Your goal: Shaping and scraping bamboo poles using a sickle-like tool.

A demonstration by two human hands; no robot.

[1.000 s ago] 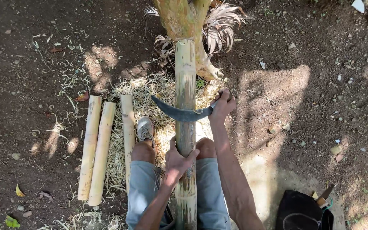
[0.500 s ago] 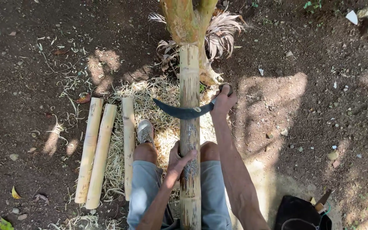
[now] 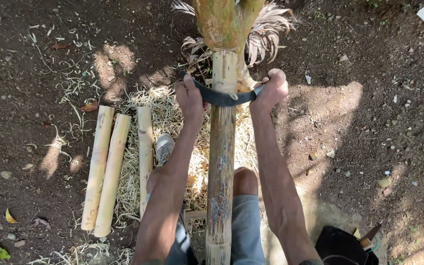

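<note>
Both hands' fingers closed on curved blade (image 3: 224, 98) crosswise over lengthwise, upright-running bamboo pole (image 3: 221, 162).

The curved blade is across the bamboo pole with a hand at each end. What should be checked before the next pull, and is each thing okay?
1. Both ends gripped: left hand and right hand each hold an end of the blade. Ok.
2. Blade lies across the pole. Ok.
3. Pole's far end braced against the trunk. Ok.
4. Knees lie close beside the pole, in the pull's path. Not ok.
5. Blade sharpness. Cannot tell.
6. Peeled pieces lie aside. Ok.
</note>
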